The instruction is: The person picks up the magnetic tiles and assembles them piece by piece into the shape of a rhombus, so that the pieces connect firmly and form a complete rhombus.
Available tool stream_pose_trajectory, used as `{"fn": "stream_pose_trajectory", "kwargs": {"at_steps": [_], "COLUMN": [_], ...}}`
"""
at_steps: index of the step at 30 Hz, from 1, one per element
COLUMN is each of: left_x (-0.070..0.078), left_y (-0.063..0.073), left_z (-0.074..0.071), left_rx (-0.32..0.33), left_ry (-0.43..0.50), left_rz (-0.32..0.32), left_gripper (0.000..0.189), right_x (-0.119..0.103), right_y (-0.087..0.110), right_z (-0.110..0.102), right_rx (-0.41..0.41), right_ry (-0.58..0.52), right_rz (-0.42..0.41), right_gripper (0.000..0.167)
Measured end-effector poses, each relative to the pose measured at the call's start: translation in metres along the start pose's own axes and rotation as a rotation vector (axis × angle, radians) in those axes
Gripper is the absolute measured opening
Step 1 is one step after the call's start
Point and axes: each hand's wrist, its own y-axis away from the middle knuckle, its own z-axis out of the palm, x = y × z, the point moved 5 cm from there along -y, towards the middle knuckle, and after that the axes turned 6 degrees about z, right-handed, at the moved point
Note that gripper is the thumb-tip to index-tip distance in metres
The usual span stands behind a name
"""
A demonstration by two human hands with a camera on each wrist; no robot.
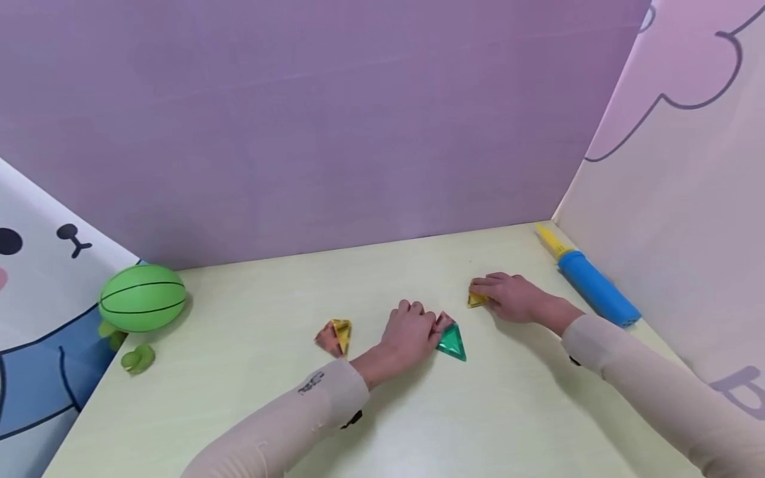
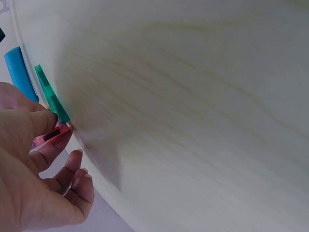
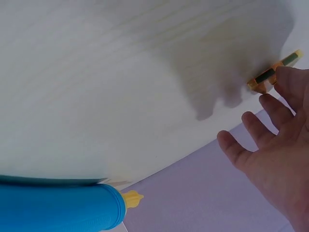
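My left hand (image 1: 409, 338) pinches a translucent red magnetic tile (image 2: 57, 133) between thumb and forefinger. Against it sits a green triangular magnetic tile (image 1: 452, 342), pointing toward the near edge; in the left wrist view the green tile (image 2: 50, 94) stands at the thumb tip. Farther right, my right hand (image 1: 515, 295) holds a yellow triangular magnetic tile (image 1: 476, 301) at the table. Dark strips show along the edge of that yellow tile (image 3: 264, 76) in the right wrist view, where the other fingers are spread away from it.
Left of my left hand lies a pair of tiles, one red (image 1: 329, 340) and one yellow (image 1: 343, 332), side by side. A blue hand pump (image 1: 599, 289) with a yellow nozzle lies along the right wall. At the left are a green striped balloon (image 1: 143, 298) and a small green figure (image 1: 138, 359).
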Motion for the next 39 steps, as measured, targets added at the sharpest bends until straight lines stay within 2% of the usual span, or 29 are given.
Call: {"fn": "stream_pose_trajectory", "kwargs": {"at_steps": [9,12,16,18,26,31,39], "left_x": [0.0,0.001,0.001,0.002,0.003,0.003,-0.001], "left_y": [0.0,-0.001,-0.002,-0.002,-0.004,-0.003,0.0], "left_z": [-0.001,0.0,0.002,0.003,0.004,0.003,0.003], "left_rx": [0.006,0.004,-0.01,-0.02,-0.03,-0.039,-0.073], "left_ry": [-0.022,-0.024,-0.023,-0.015,0.013,0.031,0.039], "left_rz": [0.007,0.012,0.005,0.004,-0.008,-0.005,-0.022], "left_gripper": [0.024,0.026,0.03,0.034,0.041,0.038,0.036], "right_x": [0.002,0.002,0.001,0.0,0.003,0.0,-0.002], "right_y": [0.008,0.007,0.004,0.004,0.02,0.031,0.046], "right_z": [-0.001,0.001,0.007,0.01,0.016,0.016,0.011], "right_rx": [0.094,0.087,0.057,0.068,0.151,0.138,0.072], "right_ry": [0.011,-0.03,-0.026,-0.003,0.052,0.074,0.041], "right_rz": [0.029,0.021,-0.008,-0.021,0.056,0.074,0.077], "right_gripper": [0.04,0.042,0.044,0.042,0.041,0.045,0.049]}}
